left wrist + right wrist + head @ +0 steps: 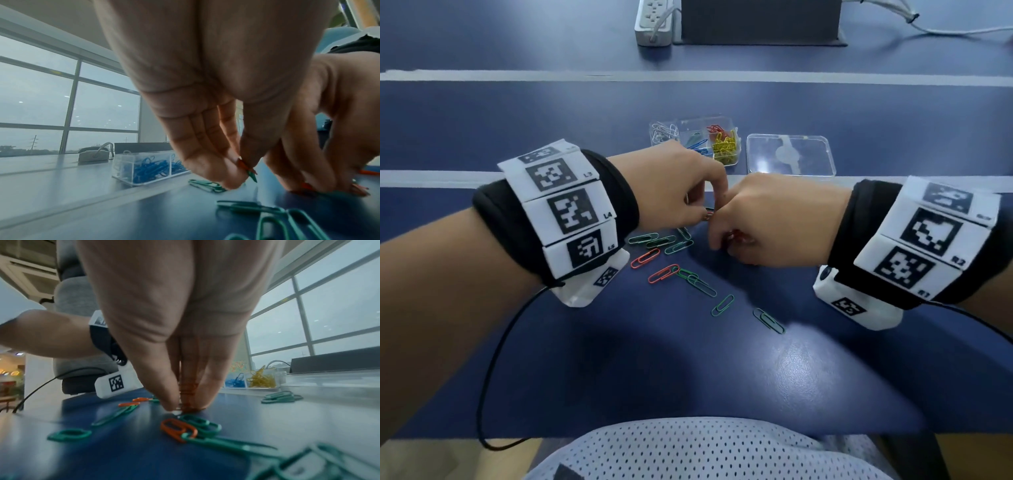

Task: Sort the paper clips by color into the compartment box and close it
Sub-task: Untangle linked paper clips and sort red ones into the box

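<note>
The left hand [205, 113] pinches red and green wire paper clips [247, 169]; the right hand [174, 321] grips a red bunch [188, 391], near the clear plastic compartment box [697, 138], its lid [791, 156] off

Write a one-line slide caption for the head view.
Both hands, left hand and right hand, gather red and green paper clips before the open compartment box.

Blue table [688, 377], large windows [68, 100], grey chair [78, 308], overcast daylight

clear glossy plastic box [722, 144], coated clips [702, 286], smooth tbl [688, 359]
</note>
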{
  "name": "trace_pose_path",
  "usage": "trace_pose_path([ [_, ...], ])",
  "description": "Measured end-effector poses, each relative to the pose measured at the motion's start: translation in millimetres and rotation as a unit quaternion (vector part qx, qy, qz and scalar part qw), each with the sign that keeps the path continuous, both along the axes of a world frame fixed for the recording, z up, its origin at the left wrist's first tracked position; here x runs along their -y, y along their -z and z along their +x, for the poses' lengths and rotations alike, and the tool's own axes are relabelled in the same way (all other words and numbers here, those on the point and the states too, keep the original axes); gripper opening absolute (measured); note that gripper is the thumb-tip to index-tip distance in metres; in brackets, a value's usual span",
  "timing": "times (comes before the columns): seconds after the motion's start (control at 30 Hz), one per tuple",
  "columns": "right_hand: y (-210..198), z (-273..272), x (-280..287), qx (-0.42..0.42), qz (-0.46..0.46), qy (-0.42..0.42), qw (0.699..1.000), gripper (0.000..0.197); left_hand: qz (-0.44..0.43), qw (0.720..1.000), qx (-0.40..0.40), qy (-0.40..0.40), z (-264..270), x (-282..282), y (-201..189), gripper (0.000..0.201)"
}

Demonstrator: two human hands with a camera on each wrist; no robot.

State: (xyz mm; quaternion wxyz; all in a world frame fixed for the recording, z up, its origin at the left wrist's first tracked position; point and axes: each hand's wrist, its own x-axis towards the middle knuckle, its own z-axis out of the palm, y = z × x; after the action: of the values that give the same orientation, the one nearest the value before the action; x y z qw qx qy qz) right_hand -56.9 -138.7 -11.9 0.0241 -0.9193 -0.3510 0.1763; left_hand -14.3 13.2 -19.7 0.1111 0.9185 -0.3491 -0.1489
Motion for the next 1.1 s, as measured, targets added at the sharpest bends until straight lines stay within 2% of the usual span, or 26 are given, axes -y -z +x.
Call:
trace_pose_path([
  [0.07,0,1,-3,-0.001,-0.004,-0.009,1.000,0.028,-0.005,1.000,-0.012,0.004,-2,-2,-1,0.020],
  [0.13,2,3,-5,0.003,-0.002,-0.008,1.000,0.027,-0.012,1.000,-0.022,0.003,-4,-2,-3,0.027],
  [0.23,3,5,-3,0.002,0.009,0.008,1.000,0.029,-0.020,0.999,-0.035,-0.009,-6,-2,-4,0.026],
  [0.33,4,7,4,0.011,0.073,0.032,0.997,0.033,-0.026,0.999,-0.030,-0.017,-7,-4,-4,0.029],
  [0.4,2,9,10,0.011,0.108,0.054,0.993,0.028,-0.032,0.998,-0.037,-0.025,-7,-6,-4,0.037],
  [0.5,-2,7,17,-0.012,0.070,0.082,0.994,0.024,-0.047,0.995,-0.064,-0.055,-10,-12,-6,0.042],
  [0.6,-3,0,20,-0.037,0.036,0.072,0.996,0.023,-0.055,0.989,-0.109,-0.088,-14,-18,-7,0.032],
  [0.73,-3,-10,18,-0.026,-0.004,0.037,0.999,0.021,-0.026,0.982,-0.158,-0.097,-20,-25,-7,0.017],
  [0.87,1,-12,14,-0.003,-0.064,0.027,0.998,0.022,0.043,0.988,-0.127,-0.070,-26,-31,-5,0.013],
  [0.97,3,-11,10,0.020,-0.109,0.015,0.994,0.023,0.093,0.992,-0.077,-0.041,-27,-34,2,0.024],
  [1.1,-2,-14,5,0.018,-0.103,0.016,0.994,0.021,0.124,0.991,-0.048,-0.013,-29,-33,6,0.024],
])
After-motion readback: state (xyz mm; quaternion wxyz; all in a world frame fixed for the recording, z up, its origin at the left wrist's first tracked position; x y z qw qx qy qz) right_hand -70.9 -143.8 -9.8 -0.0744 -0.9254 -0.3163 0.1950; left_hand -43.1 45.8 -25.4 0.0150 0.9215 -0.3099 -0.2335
